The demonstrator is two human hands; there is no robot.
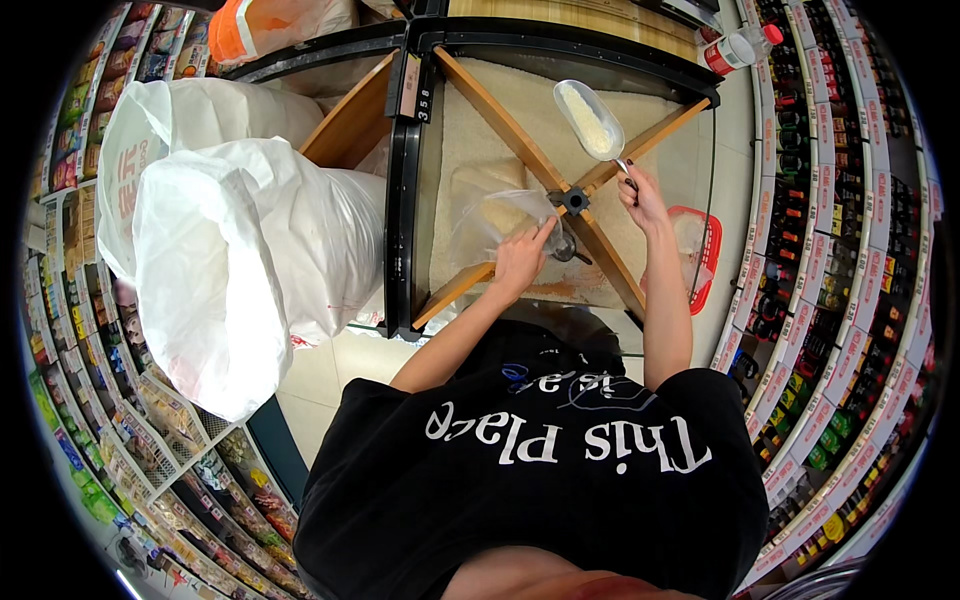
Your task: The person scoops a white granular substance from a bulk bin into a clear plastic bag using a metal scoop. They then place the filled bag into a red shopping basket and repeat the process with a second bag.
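Note:
My right hand [643, 196] grips the handle of a metal scoop [613, 133]. White rice grains [585, 116] fill much of the scoop, which is held over the right part of a grain bin. At the left, my left hand [519, 259] holds the edge of a clear plastic bag [480, 217] over the bin. Rice [491, 178] shows in or behind the bag's far part; which one is hard to tell. Crossed wooden dividers [517, 127] split the bin, and pale rice [495, 86] lies between them. A second scoop [564, 246] rests near my left fingers.
Big white woven sacks [330, 225] stand against the bin's black frame [401, 247] on the left. A red plastic basket [705, 281] sits on the floor at the right. One bottle with a red cap [739, 51] is at the far right corner. Stocked shelves [817, 300] line both sides.

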